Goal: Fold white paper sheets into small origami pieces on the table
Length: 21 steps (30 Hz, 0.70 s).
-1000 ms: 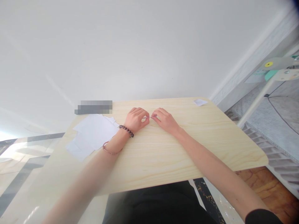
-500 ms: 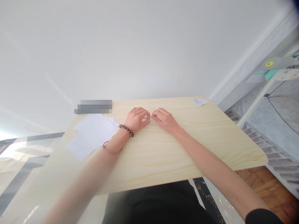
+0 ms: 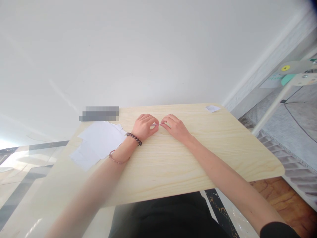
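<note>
Over the far middle of the table, my left hand (image 3: 146, 126) and my right hand (image 3: 174, 126) face each other with their fingertips almost meeting. Between them is a thin piece of paper (image 3: 155, 124), seen nearly edge-on as a pale sliver. The left thumb and fingers pinch one end; the right thumb and forefinger close on the other. Most of the paper is hidden by the fingers, so its shape cannot be made out. Dark beads circle the left wrist, with a thin reddish band lower on that forearm.
Loose white paper sheets (image 3: 100, 140) overlap on the table's left side. Behind them is a blurred-out grey block (image 3: 100, 114). A small paper piece (image 3: 212, 108) lies at the far right corner of the wooden table (image 3: 168, 175). A white wall borders the back; a pale pole (image 3: 269, 109) stands right.
Almost nothing differs. Both hands keep their pinch on the paper in the same place, with only a tiny shift of the fingertips.
</note>
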Available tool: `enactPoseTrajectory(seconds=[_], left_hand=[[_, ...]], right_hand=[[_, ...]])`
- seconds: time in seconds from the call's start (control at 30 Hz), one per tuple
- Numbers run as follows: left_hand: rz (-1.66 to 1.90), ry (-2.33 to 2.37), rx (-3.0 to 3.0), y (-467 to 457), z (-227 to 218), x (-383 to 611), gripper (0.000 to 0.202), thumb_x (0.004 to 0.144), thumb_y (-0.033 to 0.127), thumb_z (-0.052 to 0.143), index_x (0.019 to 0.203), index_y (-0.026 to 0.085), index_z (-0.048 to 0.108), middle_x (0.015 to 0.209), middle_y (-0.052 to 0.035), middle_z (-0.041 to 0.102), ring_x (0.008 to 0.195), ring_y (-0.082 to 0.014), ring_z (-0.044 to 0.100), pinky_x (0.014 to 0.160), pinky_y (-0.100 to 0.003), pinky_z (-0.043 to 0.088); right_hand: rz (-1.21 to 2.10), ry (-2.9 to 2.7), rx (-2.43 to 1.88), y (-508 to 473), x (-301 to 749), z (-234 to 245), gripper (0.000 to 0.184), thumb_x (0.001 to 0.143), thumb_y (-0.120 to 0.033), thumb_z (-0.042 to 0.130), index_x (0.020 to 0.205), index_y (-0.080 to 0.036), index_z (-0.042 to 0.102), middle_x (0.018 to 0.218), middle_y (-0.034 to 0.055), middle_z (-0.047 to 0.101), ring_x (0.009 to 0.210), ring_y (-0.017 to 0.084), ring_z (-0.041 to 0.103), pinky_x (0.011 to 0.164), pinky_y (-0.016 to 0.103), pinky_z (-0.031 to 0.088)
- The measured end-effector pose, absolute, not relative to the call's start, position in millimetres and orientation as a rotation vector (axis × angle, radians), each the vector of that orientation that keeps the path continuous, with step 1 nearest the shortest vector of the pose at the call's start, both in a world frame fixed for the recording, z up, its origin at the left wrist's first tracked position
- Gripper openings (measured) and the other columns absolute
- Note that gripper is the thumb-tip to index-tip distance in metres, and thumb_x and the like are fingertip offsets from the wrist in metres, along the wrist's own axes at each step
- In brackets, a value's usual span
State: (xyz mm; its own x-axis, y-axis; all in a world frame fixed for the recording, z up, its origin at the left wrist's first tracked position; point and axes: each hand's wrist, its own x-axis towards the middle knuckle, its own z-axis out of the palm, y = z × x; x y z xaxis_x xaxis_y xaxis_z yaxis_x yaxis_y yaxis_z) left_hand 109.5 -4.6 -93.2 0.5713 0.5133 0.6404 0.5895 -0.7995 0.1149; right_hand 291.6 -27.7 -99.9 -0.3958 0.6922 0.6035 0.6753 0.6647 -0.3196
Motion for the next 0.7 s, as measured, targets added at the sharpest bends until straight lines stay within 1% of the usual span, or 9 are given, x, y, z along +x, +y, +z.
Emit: enactPoseTrajectory(seconds=[0.23, 0.4, 0.57, 0.7], left_hand=[[-1.039, -0.932, -2.695, -5.1, -92.9, 109.0, 0.01, 0.076, 0.021, 0.048, 0.078, 0.019, 0.057, 0.079, -0.0019, 0.062, 0.08, -0.0154, 0.054, 0.077, -0.031, 0.038], [-1.019, -0.93, -2.697, -5.0, -93.2, 109.1, 0.011, 0.077, 0.02, 0.047, 0.08, 0.019, 0.057, 0.081, -0.0023, 0.063, 0.081, -0.0159, 0.054, 0.077, -0.031, 0.038], [-1.015, -0.929, -2.686, -3.8, -94.1, 109.0, 0.011, 0.077, 0.02, 0.047, 0.079, 0.019, 0.057, 0.08, -0.0019, 0.063, 0.081, -0.0152, 0.054, 0.076, -0.03, 0.038], [-1.012, -0.942, -2.682, -3.7, -94.0, 108.8, 0.012, 0.078, 0.021, 0.046, 0.079, 0.018, 0.058, 0.081, -0.0024, 0.063, 0.082, -0.0152, 0.054, 0.077, -0.03, 0.037]], right_hand=[[0.018, -2.14, -1.052, -27.6, 291.5, -100.2, 0.016, 0.084, -0.031, 0.042, 0.083, -0.02, 0.053, 0.085, 0.0053, 0.057, 0.082, 0.017, 0.051, 0.072, 0.03, 0.041], [0.013, -2.166, -1.063, -27.9, 292.1, -99.2, 0.017, 0.085, -0.031, 0.042, 0.08, -0.019, 0.054, 0.082, 0.0047, 0.058, 0.081, 0.017, 0.051, 0.071, 0.029, 0.041], [-0.005, -2.114, -1.092, -28.1, 291.8, -99.1, 0.016, 0.083, -0.032, 0.045, 0.081, -0.019, 0.054, 0.083, 0.0045, 0.059, 0.081, 0.016, 0.051, 0.073, 0.028, 0.04], [-0.002, -2.126, -1.099, -28.3, 291.4, -99.5, 0.018, 0.084, -0.031, 0.043, 0.079, -0.019, 0.055, 0.08, 0.0044, 0.059, 0.079, 0.016, 0.051, 0.071, 0.028, 0.04]])
